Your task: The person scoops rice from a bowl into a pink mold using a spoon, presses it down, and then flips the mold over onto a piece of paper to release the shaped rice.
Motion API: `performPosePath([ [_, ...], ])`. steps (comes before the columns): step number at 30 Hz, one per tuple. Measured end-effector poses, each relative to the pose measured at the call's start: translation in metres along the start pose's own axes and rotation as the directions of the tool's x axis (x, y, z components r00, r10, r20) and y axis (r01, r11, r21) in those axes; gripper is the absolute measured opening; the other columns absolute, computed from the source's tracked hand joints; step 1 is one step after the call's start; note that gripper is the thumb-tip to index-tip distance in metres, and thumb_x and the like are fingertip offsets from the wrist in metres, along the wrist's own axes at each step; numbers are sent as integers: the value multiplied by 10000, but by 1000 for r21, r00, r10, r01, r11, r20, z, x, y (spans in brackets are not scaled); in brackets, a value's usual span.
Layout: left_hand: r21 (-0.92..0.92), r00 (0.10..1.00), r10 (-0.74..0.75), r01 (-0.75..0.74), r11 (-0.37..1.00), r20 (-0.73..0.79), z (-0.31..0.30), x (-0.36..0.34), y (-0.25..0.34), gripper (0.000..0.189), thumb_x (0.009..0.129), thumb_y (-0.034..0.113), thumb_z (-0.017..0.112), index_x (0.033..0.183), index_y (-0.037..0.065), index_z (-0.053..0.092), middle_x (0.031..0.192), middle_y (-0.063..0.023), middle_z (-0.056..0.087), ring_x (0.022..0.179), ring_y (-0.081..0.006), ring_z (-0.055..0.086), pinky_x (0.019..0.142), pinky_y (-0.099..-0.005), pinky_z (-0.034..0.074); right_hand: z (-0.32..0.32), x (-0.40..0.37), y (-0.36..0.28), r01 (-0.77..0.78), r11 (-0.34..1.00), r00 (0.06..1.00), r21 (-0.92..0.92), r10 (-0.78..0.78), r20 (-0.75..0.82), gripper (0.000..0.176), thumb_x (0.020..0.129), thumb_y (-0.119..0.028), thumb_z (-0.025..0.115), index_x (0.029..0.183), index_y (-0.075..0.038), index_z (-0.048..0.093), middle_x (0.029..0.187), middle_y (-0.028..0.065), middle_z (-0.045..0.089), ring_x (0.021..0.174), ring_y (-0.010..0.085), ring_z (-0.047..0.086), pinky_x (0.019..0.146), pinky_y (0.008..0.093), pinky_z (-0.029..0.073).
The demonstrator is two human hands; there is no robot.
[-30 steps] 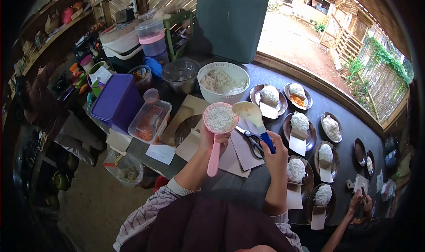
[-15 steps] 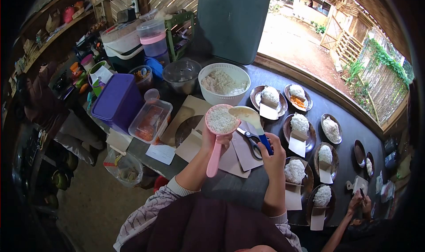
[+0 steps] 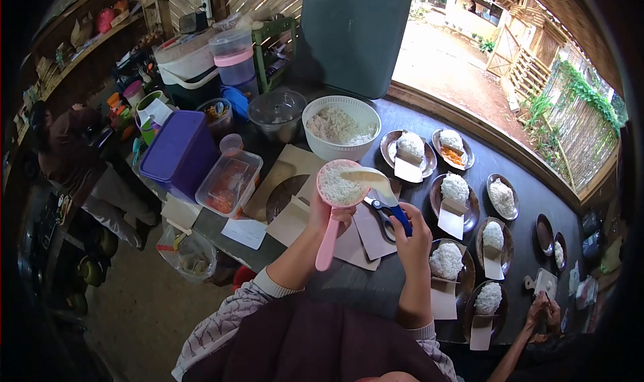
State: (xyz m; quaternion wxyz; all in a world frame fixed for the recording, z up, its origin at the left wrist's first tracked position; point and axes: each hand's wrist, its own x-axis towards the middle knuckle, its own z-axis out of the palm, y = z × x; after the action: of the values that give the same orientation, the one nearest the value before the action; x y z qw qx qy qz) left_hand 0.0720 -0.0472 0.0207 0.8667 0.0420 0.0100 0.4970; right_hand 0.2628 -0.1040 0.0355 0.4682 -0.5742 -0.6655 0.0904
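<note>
My left hand [image 3: 327, 215] is closed around a pink ladle-like scoop [image 3: 328, 241], whose round cup is filled with white rice [image 3: 341, 185]. In my right hand [image 3: 414, 234] is a spatula with a blue handle [image 3: 402, 218] and a pale blade, which lies over the right part of the rice. Behind the cup stands a white basket [image 3: 341, 152] of rice. Blue-handled scissors [image 3: 384, 219] lie on brown card sheets [image 3: 349, 246] below the spatula. To the right, brown plates [image 3: 475, 213] carry mounds of rice and folded card pieces.
A purple container [image 3: 176, 152] and a clear box of orange food [image 3: 230, 183] stand left. A lidded pot [image 3: 276, 114] sits beside the basket. A person's hands [image 3: 545, 313] work at a small board [image 3: 545, 283] at far right; another person [image 3: 80, 160] stands far left.
The spatula blade has moved slightly left and tilted further over the rice in the cup. The person at far left has shifted position, and the hands at far right have moved slightly.
</note>
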Motion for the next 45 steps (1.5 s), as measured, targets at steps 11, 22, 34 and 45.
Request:
performPosePath([
  [11,-1,999,-15,15,1000,28,0,0,-3,639,848,587,442,1262,100,449,1041,-210,582,412,-30,386,335,-124,359,2,1,-1,64,998,997,21,-63,-37,245,785,-108,659,1016,-91,578,897,116,633,790,293,639,668,357,489],
  [22,-133,999,-39,40,990,13,2,-1,4,643,831,589,472,1251,103,456,1027,-166,596,440,-30,411,333,-127,343,-9,4,4,-53,995,997,84,57,-49,279,806,-62,645,1074,-45,568,824,103,622,746,149,601,672,272,471],
  [34,249,993,81,-98,963,81,-4,2,11,627,881,605,346,1270,122,441,1112,-145,574,524,-97,548,320,-161,395,-22,3,-1,-242,939,964,243,205,169,349,852,-69,603,1193,-26,545,938,67,643,795,83,564,750,216,444],
  [45,422,975,221,-187,887,-31,-2,6,6,538,889,580,375,1156,132,505,837,-52,609,463,-66,505,299,-154,359,-34,6,-38,-8,998,967,66,-9,254,310,858,-187,588,1166,-158,598,899,172,645,806,279,654,704,333,482],
])
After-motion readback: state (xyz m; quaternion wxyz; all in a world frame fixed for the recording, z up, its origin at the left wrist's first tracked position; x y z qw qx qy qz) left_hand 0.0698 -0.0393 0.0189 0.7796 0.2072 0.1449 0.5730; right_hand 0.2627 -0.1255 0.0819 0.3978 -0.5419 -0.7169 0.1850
